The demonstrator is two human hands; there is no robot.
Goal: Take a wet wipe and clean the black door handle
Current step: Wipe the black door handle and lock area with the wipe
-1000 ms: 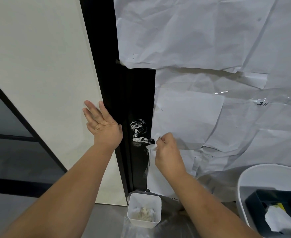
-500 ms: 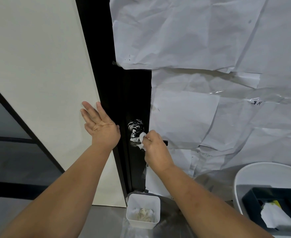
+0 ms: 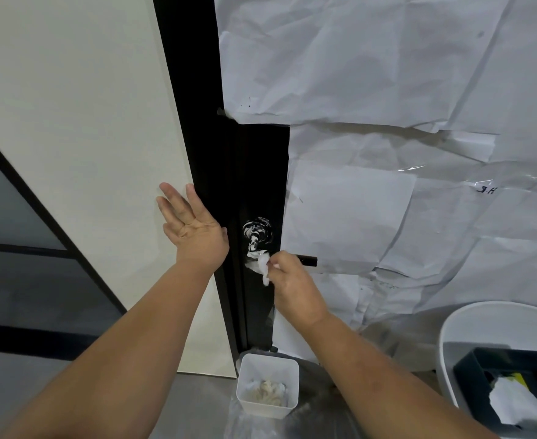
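Note:
The black door handle sticks out of a black door strip, its round base smeared with white. My right hand pinches a crumpled white wet wipe and presses it on the lever's inner end, hiding the lever's middle. The outer tip of the lever shows to the right of my fingers. My left hand lies flat with fingers spread on the cream wall panel, just left of the black frame, holding nothing.
White crumpled paper covers the door to the right. A small white bin with used wipes stands on the floor below the handle. At the lower right, a white tub holds a dark box with wipes.
My right hand slid the wipe left along the lever from its outer end to near the base. The outer tip is now uncovered. My left hand stayed on the wall.

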